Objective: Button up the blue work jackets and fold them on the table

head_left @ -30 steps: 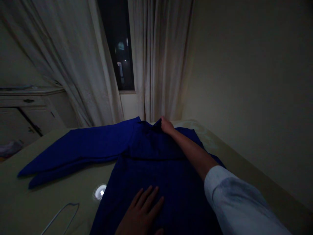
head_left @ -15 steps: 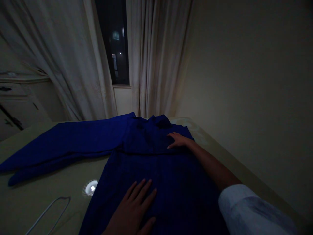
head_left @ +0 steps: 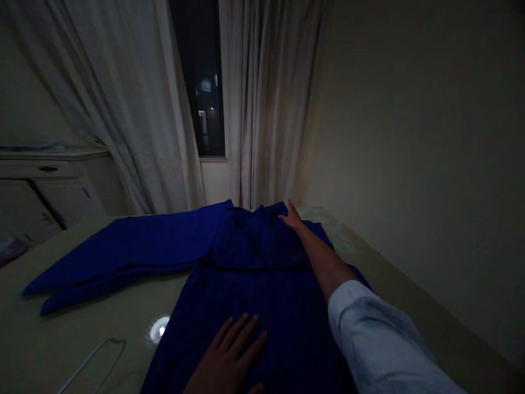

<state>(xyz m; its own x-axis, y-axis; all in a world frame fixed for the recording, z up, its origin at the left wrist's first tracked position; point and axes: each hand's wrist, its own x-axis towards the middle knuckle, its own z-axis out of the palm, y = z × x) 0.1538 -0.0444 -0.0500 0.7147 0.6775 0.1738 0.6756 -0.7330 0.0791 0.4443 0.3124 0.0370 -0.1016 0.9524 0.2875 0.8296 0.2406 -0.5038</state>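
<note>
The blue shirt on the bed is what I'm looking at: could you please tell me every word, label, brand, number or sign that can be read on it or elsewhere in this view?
No readable text shows on the blue shirt or anywhere else in this view. The lit shapes beyond the window are too small and blurred to tell whether they carry any writing.

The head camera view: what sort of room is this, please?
Probably a bedroom at night: a bed with a blue shirt spread on it, long curtains beside a dark window, and a pale cabinet with a drawer at the side.
</note>
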